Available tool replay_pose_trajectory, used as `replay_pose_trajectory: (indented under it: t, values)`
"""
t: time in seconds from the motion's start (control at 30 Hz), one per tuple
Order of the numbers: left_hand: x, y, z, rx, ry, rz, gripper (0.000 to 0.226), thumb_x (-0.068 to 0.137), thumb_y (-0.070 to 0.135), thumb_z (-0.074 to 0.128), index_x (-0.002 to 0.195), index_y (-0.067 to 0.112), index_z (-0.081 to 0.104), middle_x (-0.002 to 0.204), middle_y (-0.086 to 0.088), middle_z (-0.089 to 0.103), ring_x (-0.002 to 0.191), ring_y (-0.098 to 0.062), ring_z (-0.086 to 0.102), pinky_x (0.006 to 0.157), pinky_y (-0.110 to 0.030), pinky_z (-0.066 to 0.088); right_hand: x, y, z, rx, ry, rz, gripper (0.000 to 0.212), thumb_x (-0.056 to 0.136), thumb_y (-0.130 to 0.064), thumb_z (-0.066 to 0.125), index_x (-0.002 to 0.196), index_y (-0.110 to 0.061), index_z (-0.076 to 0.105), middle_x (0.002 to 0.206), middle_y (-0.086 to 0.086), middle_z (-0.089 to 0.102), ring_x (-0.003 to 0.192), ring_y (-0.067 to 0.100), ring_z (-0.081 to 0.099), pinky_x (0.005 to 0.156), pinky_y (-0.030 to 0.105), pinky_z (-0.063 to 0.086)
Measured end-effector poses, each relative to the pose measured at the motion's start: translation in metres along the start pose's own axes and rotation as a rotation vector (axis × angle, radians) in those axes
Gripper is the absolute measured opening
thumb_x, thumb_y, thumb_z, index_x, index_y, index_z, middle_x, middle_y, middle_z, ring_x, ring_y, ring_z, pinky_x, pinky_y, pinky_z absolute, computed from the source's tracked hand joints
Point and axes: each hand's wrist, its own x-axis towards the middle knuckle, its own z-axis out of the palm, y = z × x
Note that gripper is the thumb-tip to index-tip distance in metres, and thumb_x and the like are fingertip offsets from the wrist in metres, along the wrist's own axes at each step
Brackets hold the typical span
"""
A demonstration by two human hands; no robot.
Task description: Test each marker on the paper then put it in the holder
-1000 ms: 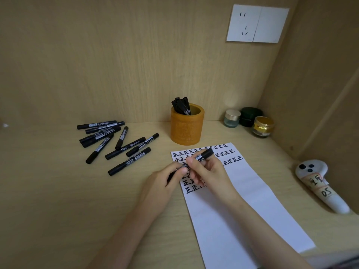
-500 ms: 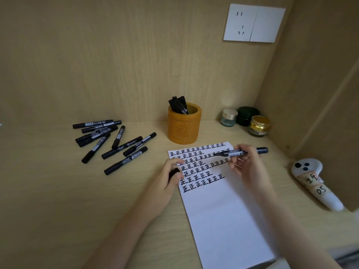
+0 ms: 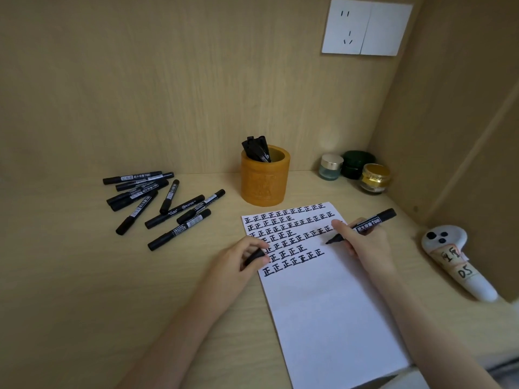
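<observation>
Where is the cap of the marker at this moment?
In the head view the cap sits left of centre, pinched in the left hand at the left edge of the paper, apart from the uncapped marker in the right hand.

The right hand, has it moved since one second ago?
Yes. The right hand carried the marker rightward, away from the left hand, across the paper.

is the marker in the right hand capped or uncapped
Uncapped: the marker shows its bare tip, pointed down at the paper, and the left hand holds the cap.
</observation>
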Motion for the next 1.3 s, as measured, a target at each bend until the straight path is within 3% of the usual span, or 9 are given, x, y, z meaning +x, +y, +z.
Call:
replay_pose_trajectory:
  t: [0.17,0.27,0.4,0.63,0.83,1.13,1.3]
  values:
    - [0.001,0.0,0.001,0.019,-0.001,-0.002,0.018,0.087,0.028,0.063,0.103,0.034,0.06,0.095,0.017,0.064,0.084,0.009,0.057,0.069,-0.006,0.041,0.004,0.01,0.001,-0.047,0.052,-0.034,0.03,0.084,-0.02,0.072,0.062,-0.01,0.054,0.046,-0.01,0.042,0.043,0.004,0.036,0.048,0.02,0.029]
    - [0.001,-0.001,0.001,0.018,-0.002,-0.001,0.018,0.087,0.028,0.063,0.104,0.034,0.06,0.096,0.017,0.064,0.085,0.009,0.056,0.069,-0.005,0.04,0.004,0.013,0.004,-0.052,0.053,-0.063,0.03,0.085,-0.017,0.07,0.061,-0.011,0.052,0.052,-0.005,0.043,0.042,0.002,0.036,0.044,0.015,0.028]
    - [0.0,-0.001,0.001,0.028,0.003,0.006,0.017,0.088,0.028,0.062,0.103,0.033,0.061,0.096,0.017,0.064,0.085,0.01,0.056,0.068,-0.004,0.039,0.005,0.015,0.004,-0.029,0.036,-0.085,0.028,0.085,-0.016,0.07,0.064,-0.008,0.054,0.044,-0.015,0.044,0.043,0.002,0.039,0.045,0.015,0.029]
    - [0.0,0.001,0.0,0.019,0.002,0.014,0.017,0.088,0.026,0.061,0.105,0.03,0.061,0.097,0.018,0.064,0.085,0.012,0.055,0.067,-0.002,0.038,0.003,0.016,0.004,-0.013,-0.001,-0.094,0.032,0.085,-0.017,0.07,0.061,-0.013,0.051,0.039,-0.014,0.047,0.04,0.002,0.039,0.052,0.027,0.029]
    - [0.0,0.001,0.0,0.043,0.005,0.016,0.017,0.088,0.028,0.061,0.105,0.03,0.061,0.094,0.018,0.064,0.083,0.012,0.054,0.068,-0.004,0.039,0.003,0.015,0.005,-0.051,-0.016,-0.124,0.035,0.086,-0.018,0.07,0.059,-0.014,0.049,0.038,-0.014,0.047,0.039,0.001,0.039,0.044,0.015,0.028]
    - [0.001,0.0,0.0,0.026,0.002,0.005,0.016,0.088,0.028,0.061,0.104,0.031,0.062,0.097,0.016,0.065,0.085,0.008,0.056,0.069,-0.008,0.04,0.004,0.016,0.004,-0.116,0.06,-0.147,0.032,0.086,-0.016,0.069,0.062,-0.008,0.049,0.05,-0.004,0.044,0.041,0.004,0.038,0.042,0.015,0.028]
    - [0.001,0.0,0.0,0.013,0.007,0.013,0.015,0.088,0.026,0.061,0.103,0.029,0.062,0.095,0.013,0.067,0.083,0.008,0.056,0.067,-0.005,0.039,0.004,0.015,0.004,-0.088,0.063,-0.132,0.031,0.086,-0.015,0.069,0.062,-0.008,0.05,0.044,-0.012,0.044,0.041,0.002,0.038,0.042,0.014,0.028]
